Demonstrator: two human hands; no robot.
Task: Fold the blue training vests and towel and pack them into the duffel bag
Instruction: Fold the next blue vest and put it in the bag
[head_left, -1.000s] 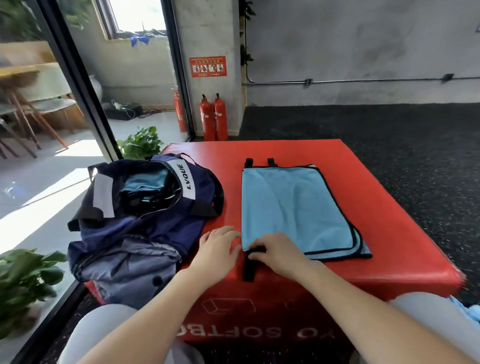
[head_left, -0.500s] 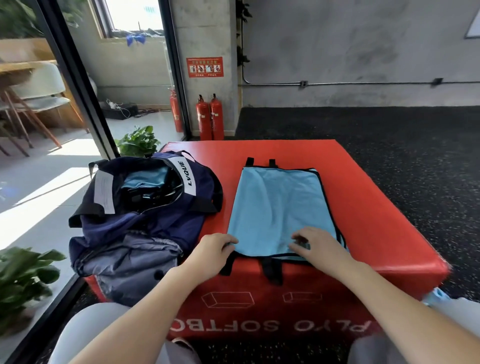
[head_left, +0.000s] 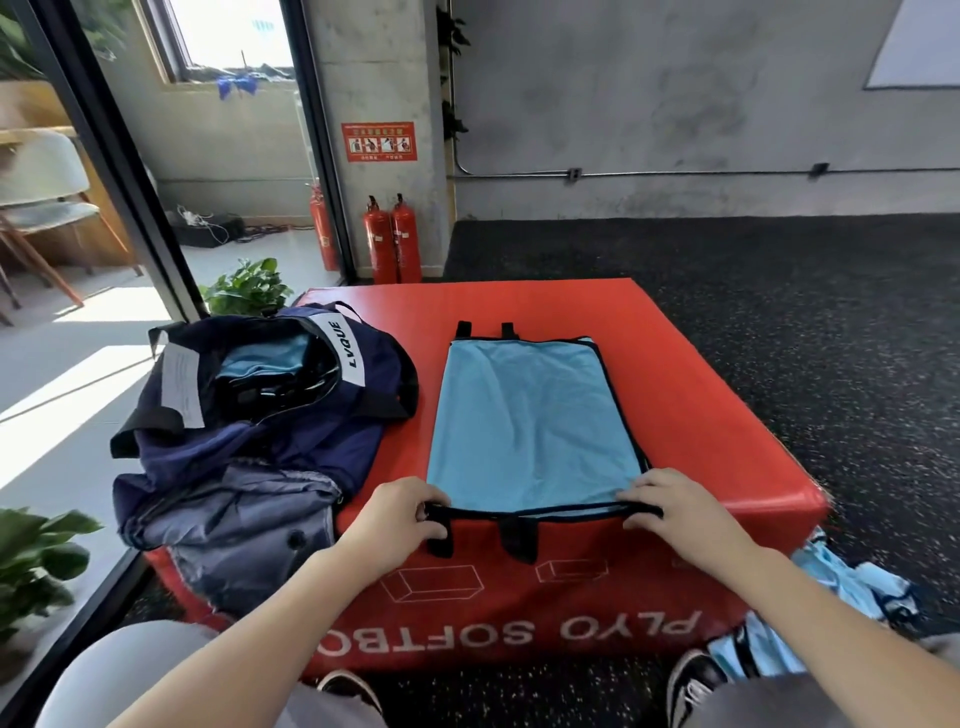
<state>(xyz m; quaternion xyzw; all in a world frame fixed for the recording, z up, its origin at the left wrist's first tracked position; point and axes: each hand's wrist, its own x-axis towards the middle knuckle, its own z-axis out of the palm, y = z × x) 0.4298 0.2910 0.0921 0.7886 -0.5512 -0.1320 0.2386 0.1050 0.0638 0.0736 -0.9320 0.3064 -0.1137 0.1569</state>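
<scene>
Fingers of left hand and right hand pinch the vest at the box's near edge; its long axis runs away from them.

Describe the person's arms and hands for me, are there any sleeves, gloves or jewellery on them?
Both forearms are bare as far up as the picture shows, with no sleeve in view. The left hand and the right hand wear no gloves, and no ring, watch or bracelet shows on the fingers or wrists.
</scene>
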